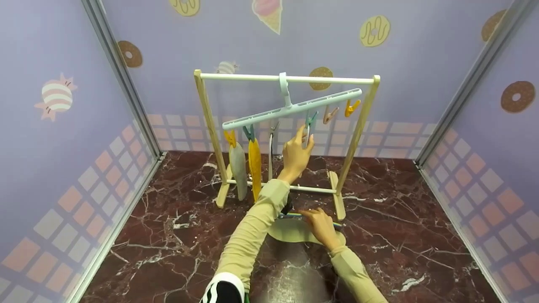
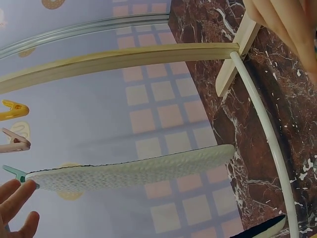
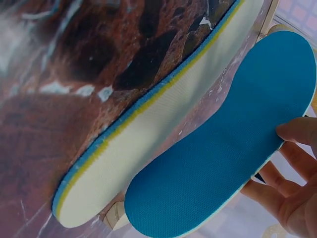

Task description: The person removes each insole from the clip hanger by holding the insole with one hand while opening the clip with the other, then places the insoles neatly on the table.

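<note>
My left hand (image 1: 296,155) is raised beneath the tilted pale-blue hanger (image 1: 257,118), its fingertips at a teal clip (image 2: 17,173). From that clip hangs a whitish insole (image 2: 133,171); the thumb stands apart from the fingers. Low over the tabletop, my right hand (image 1: 321,225) pinches a blue insole (image 3: 218,144) by its edge, thumb on the blue face. Another insole (image 3: 124,153) lies pale side up below it, with a blue and yellow rim. Left of my left hand hang a grey insole (image 1: 238,170), a yellow insole (image 1: 254,168) and a thin dark-edged one (image 1: 270,155).
A wooden rack (image 1: 358,134) with a white top bar carries the hanger. A pink clip (image 1: 330,114) and an orange clip (image 1: 352,108) hang bare at its right. The dark red marbled tabletop (image 1: 168,235) is enclosed by purple patterned walls (image 1: 160,92).
</note>
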Tool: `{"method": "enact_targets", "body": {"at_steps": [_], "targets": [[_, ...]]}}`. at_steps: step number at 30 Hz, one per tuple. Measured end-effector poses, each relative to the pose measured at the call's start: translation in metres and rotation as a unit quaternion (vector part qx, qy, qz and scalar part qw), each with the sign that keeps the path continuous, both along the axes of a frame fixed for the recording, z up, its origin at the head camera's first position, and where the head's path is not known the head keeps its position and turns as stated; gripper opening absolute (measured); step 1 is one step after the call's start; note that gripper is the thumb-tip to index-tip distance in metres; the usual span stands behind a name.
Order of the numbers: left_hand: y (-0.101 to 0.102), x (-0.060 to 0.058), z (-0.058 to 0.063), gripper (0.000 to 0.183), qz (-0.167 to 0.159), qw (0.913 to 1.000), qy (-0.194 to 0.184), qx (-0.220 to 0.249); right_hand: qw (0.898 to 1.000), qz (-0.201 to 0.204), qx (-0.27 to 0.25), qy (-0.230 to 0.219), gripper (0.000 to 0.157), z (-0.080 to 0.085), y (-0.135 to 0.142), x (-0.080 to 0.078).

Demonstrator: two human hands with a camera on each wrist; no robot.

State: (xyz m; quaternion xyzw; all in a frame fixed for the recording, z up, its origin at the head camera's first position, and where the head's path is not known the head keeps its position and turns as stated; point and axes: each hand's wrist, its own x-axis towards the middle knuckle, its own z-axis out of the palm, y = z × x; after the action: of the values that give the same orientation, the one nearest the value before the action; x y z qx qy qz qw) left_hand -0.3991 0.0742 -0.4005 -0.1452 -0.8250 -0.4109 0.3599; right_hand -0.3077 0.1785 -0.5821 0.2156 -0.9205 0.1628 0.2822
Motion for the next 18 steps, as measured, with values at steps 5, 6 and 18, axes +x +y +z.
{"method": "enact_targets", "body": {"at_steps": [5, 6, 18], "targets": [[-0.0009, -0.0016, -0.0007, 0.038, 0.008, 0.9999, 0.007, -0.002, 1.000, 0.001, 0.002, 0.002, 0.031, 0.0005, 0.0030, 0.0010], [-0.0010, -0.0020, -0.0009, 0.037, 0.010, 0.9999, 0.008, -0.003, 1.000, 0.000, 0.003, 0.000, 0.030, 0.0005, 0.0035, 0.0012], [-0.0030, -0.0039, -0.0041, 0.035, 0.018, 0.9998, -0.005, 0.001, 1.000, -0.015, 0.005, -0.020, 0.035, -0.0018, 0.0060, 0.0062]]}}
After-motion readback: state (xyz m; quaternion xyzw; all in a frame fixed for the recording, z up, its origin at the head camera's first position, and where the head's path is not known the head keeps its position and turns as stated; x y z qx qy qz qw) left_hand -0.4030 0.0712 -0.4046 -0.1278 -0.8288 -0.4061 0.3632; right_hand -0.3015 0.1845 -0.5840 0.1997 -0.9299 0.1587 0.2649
